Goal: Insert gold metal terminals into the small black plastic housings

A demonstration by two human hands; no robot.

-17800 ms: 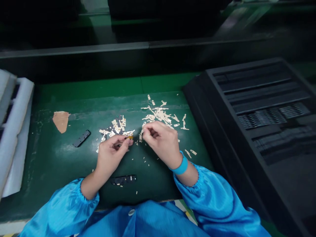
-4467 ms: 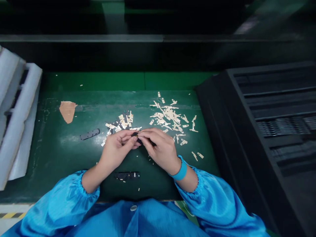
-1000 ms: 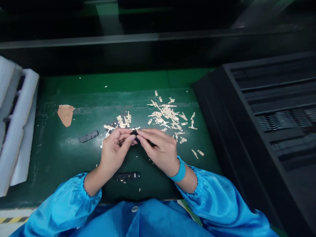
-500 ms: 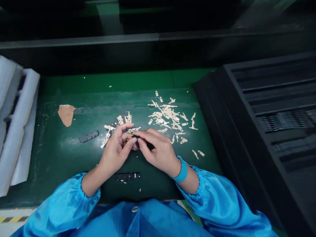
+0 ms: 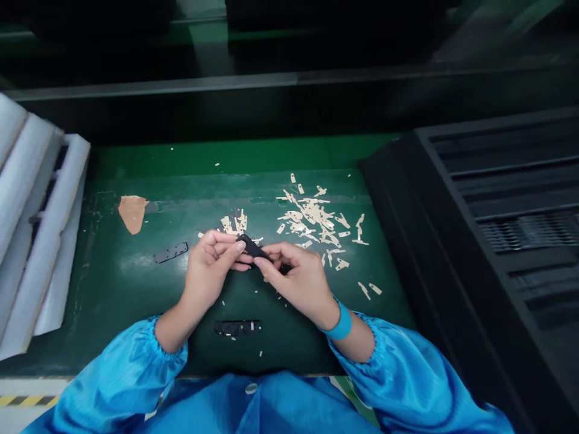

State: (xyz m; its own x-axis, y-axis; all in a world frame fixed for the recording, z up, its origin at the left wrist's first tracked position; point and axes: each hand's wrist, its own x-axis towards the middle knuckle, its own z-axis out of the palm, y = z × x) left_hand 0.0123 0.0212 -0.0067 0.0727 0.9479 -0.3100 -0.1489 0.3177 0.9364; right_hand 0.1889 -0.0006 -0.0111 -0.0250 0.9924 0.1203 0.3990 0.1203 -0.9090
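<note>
Both hands grip one narrow black plastic part (image 5: 254, 248), tilted above the green mat. My left hand (image 5: 212, 265) pinches its upper left end between thumb and fingers. My right hand (image 5: 296, 274) closes around the lower right end, which the fingers partly hide. Behind the hands is a small heap of cream and dark pieces (image 5: 234, 223). A larger scatter of cream flat pieces (image 5: 312, 214) spreads to the right. Nearer my body lies another black part (image 5: 237, 328) with small metallic and white details. One more flat dark part (image 5: 170, 252) rests left of my left hand.
White foam-like trays (image 5: 58, 241) are stacked at the left edge. A black slotted tray (image 5: 443, 241) stands along the right. A brown paper scrap (image 5: 132, 214) lies on the green mat (image 5: 126, 289). A dark ledge (image 5: 181, 108) runs across the back.
My hands have moved slightly apart, and more of the black plastic part shows between them. My left fingers have curled in onto its end. The whole view has shifted a little.
</note>
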